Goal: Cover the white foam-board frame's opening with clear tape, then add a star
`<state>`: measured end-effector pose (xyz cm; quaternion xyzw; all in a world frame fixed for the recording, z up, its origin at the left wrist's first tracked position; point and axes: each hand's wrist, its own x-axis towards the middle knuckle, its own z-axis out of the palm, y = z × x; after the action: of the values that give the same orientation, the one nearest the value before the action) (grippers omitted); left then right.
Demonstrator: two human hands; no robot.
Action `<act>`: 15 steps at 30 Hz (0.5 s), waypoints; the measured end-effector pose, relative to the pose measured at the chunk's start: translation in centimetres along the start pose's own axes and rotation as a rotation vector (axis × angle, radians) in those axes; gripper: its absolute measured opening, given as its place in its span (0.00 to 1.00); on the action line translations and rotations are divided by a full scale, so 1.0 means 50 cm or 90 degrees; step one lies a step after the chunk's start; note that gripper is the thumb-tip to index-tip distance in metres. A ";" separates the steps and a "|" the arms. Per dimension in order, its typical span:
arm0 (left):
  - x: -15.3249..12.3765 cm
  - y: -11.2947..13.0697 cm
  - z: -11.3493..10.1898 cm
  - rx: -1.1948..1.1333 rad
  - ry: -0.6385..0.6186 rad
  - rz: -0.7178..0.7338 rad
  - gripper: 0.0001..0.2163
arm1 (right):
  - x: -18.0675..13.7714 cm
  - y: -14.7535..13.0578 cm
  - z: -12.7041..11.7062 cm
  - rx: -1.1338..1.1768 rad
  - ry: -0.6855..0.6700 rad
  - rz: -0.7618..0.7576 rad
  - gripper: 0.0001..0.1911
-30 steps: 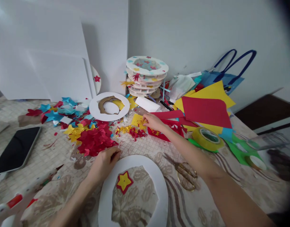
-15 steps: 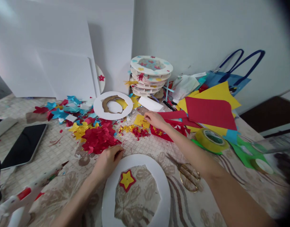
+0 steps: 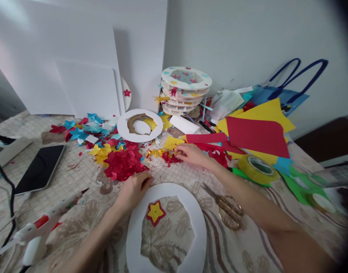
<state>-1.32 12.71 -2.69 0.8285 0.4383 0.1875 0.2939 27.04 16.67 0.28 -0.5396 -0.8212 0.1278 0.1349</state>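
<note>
My left hand [image 3: 134, 189] rests on the cloth with its fingers curled closed, beside the upper left edge of a white ring [image 3: 200, 231]; whatever it may hold is hidden. A yellow star on a red one [image 3: 156, 213] lies inside the ring's opening. Farther up, my right hand [image 3: 192, 154] has its fingers pinched together at a heap of small red and yellow paper bits [image 3: 166, 155]. What is in the pinch is too small to tell. Red paper stars [image 3: 124, 163] are piled just beyond my left hand. Gold-handled scissors [image 3: 229, 212] lie under my right forearm's near side.
A glue gun [image 3: 46, 220] and a phone [image 3: 40, 168] lie at left. Behind are another white ring [image 3: 124, 127] and a stacked, star-decorated lantern [image 3: 186, 91]. Yellow tape [image 3: 259, 167] and red paper [image 3: 257, 136] lie at right; white boards [image 3: 85, 87] lean on the wall.
My right hand has drawn back from the yellow paper square to the heap of paper bits. The left hand stays beside the ring. The whole view has shifted slightly.
</note>
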 end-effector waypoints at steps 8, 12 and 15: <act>-0.002 0.004 -0.002 0.000 0.006 0.004 0.10 | 0.014 -0.041 0.059 0.009 -0.005 0.006 0.10; -0.002 0.010 -0.004 0.002 0.011 0.003 0.10 | 0.023 -0.053 0.053 0.054 0.036 -0.003 0.09; -0.003 0.013 -0.005 0.005 0.019 0.004 0.10 | 0.009 -0.061 0.037 0.087 0.071 -0.003 0.08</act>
<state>-1.16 12.36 -2.09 0.8279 0.4410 0.1990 0.2837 23.58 15.80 -0.33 -0.5332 -0.8032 0.1529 0.2173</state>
